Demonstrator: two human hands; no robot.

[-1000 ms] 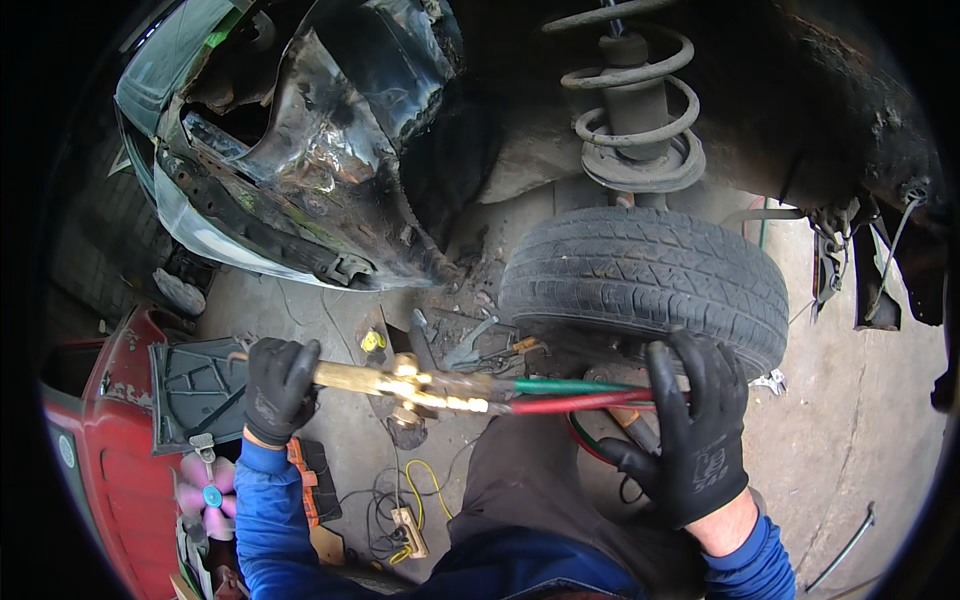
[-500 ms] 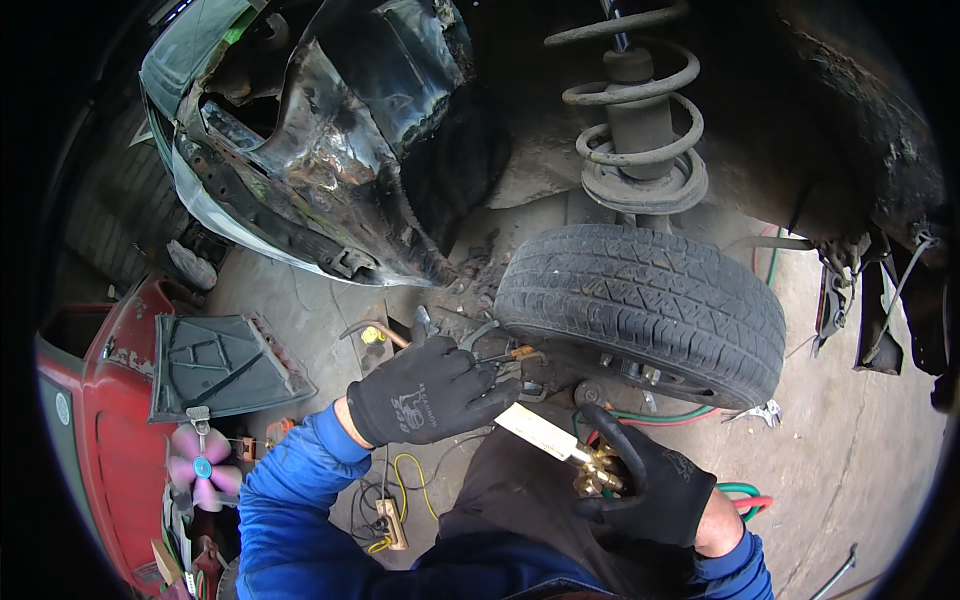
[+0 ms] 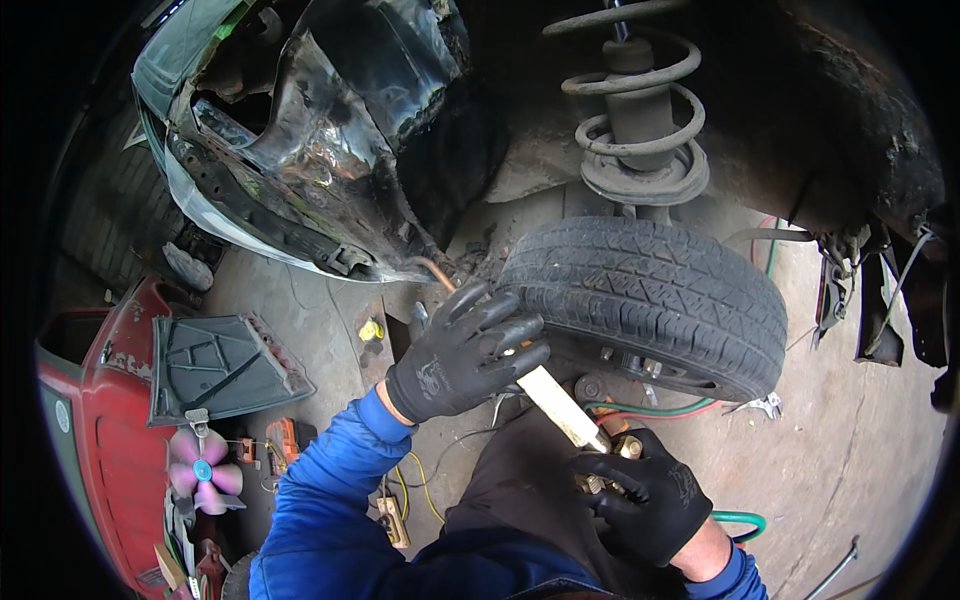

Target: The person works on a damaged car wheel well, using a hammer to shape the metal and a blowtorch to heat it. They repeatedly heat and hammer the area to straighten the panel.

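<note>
A gas torch (image 3: 562, 408) with a cream handle slants across my lap, its bent copper tip (image 3: 436, 271) pointing up and left. My left hand (image 3: 466, 350), in a black glove, is closed over the torch's front part, hiding most of its neck. Around the brass valves (image 3: 629, 447) at the rear end, the gloved fingers of my right hand (image 3: 642, 497) are curled. Just beyond the torch stands a car wheel with a worn tire (image 3: 645, 300), below a coil spring strut (image 3: 640, 110). The copper tip is near the wheel's left side.
A scorched, cut car body section (image 3: 310, 150) rises at the far left. Green and red hoses (image 3: 665, 412) run across the floor under the wheel. At left are a red car part (image 3: 115, 430), a dark panel (image 3: 225, 365) and a pink fan (image 3: 205, 470). Pliers (image 3: 768, 405) lie right of the tire.
My left hand has moved right and up, and the torch has turned steeper, its tip swinging up and right. The fingers of my right hand have closed in around the valves.
</note>
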